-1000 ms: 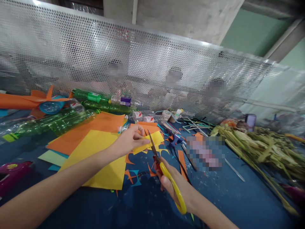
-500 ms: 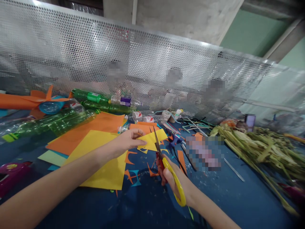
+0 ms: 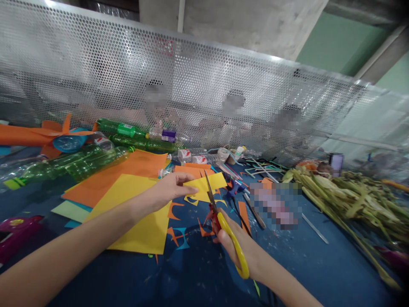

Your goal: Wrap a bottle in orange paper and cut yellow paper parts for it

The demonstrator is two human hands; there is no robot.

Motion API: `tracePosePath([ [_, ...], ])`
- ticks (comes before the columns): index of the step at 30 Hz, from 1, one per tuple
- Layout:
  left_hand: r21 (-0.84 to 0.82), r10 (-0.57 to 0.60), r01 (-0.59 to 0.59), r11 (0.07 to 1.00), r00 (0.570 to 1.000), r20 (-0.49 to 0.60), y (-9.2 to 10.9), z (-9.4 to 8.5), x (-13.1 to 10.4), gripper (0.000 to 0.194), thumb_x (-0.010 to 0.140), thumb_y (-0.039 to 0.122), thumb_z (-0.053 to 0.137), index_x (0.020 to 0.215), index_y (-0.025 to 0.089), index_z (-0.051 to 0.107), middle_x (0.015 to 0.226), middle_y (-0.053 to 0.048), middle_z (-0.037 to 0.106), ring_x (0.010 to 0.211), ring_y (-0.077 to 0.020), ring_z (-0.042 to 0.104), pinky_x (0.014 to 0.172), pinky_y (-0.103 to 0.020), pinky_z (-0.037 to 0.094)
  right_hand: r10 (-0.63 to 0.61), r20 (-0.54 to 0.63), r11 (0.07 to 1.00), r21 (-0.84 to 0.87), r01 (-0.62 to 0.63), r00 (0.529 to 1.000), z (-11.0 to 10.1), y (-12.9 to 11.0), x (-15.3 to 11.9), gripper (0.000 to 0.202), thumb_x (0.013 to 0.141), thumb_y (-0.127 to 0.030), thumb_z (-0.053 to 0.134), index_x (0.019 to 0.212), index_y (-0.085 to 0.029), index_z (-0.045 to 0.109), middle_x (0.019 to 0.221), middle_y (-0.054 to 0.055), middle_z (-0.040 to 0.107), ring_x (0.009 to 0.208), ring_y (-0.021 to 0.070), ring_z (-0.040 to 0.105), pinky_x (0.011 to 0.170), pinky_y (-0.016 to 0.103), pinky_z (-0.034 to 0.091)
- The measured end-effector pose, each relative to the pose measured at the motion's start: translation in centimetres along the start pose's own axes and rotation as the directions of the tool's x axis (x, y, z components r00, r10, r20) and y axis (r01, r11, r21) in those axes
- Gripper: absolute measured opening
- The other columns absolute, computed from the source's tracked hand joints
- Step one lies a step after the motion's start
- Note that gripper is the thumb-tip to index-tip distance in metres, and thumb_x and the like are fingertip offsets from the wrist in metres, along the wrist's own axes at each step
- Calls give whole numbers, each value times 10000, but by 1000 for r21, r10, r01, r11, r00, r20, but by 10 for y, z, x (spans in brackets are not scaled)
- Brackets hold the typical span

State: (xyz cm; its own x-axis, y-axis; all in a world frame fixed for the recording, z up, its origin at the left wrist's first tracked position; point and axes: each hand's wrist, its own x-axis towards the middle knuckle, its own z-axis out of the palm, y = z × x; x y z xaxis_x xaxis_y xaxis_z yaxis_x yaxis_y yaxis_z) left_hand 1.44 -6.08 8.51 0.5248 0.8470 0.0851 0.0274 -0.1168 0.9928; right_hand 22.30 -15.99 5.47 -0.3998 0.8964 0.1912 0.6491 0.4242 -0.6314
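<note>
Between the thumb and fingers of my left hand [image 3: 171, 189] is the left end of a small piece of yellow paper [image 3: 209, 184]. My right hand [image 3: 234, 238] is closed around a pair of scissors [image 3: 234, 247] with yellow and red handles. Their blades are slightly apart and point up and away, overlapping the paper in view; whether they touch it I cannot tell. Under my left forearm lies a larger yellow sheet [image 3: 140, 230], partly over an orange sheet [image 3: 96, 187]. Orange and blue paper scraps [image 3: 182, 239] are scattered between my hands.
Green plastic bottles [image 3: 96, 164] and an orange paper propeller shape [image 3: 41, 134] lie at the left, near a purple tool [image 3: 19, 234]. Dried husks [image 3: 354, 196] spread along the right. Behind the blue table [image 3: 198, 281] stands a perforated metal screen [image 3: 198, 85], with people visible beyond.
Both hands stay in nearly the same place with the paper and scissors. The fingers of my right hand have shifted slightly on the handles, and the blades remain a little apart.
</note>
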Motion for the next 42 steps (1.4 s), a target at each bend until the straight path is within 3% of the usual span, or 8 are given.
tracePosePath([
  [9,-1,-17,17,1000,1000,8,2,3,-2,133,672,222,680,769,158,614,747,25,576,693,-98,510,664,-226,383,-6,-5,999,33,7,1000,1,-2,2,478,900,-515,233,1188,-163,379,874,90,541,806,215,568,773,368,484],
  [13,-4,-15,15,1000,1000,15,3,2,-2,134,671,225,682,763,159,610,744,28,577,684,-94,510,657,-225,384,-28,-2,999,45,28,1000,0,-5,4,487,891,-547,204,1179,-189,365,783,55,519,711,199,558,701,342,483],
  [20,1,-7,7,1000,1000,30,4,3,-2,123,676,218,672,755,154,603,741,22,570,684,-96,505,653,-227,380,-10,20,992,130,7,1000,3,-1,8,522,843,-639,189,976,-186,414,738,45,497,581,159,473,545,294,449],
  [33,-12,-12,12,1000,999,33,-1,0,1,156,682,227,676,806,153,619,781,15,588,719,-101,526,680,-227,385,29,-41,987,158,-22,999,10,9,10,469,832,-649,232,764,-213,392,571,-18,434,444,110,397,421,234,350],
  [42,-18,-68,68,997,998,1,-10,-1,5,183,663,218,686,822,146,632,834,-11,615,759,-121,550,703,-234,399,207,50,935,284,-213,977,17,14,11,472,802,-674,295,742,-213,373,551,-60,380,333,63,385,303,186,332],
])
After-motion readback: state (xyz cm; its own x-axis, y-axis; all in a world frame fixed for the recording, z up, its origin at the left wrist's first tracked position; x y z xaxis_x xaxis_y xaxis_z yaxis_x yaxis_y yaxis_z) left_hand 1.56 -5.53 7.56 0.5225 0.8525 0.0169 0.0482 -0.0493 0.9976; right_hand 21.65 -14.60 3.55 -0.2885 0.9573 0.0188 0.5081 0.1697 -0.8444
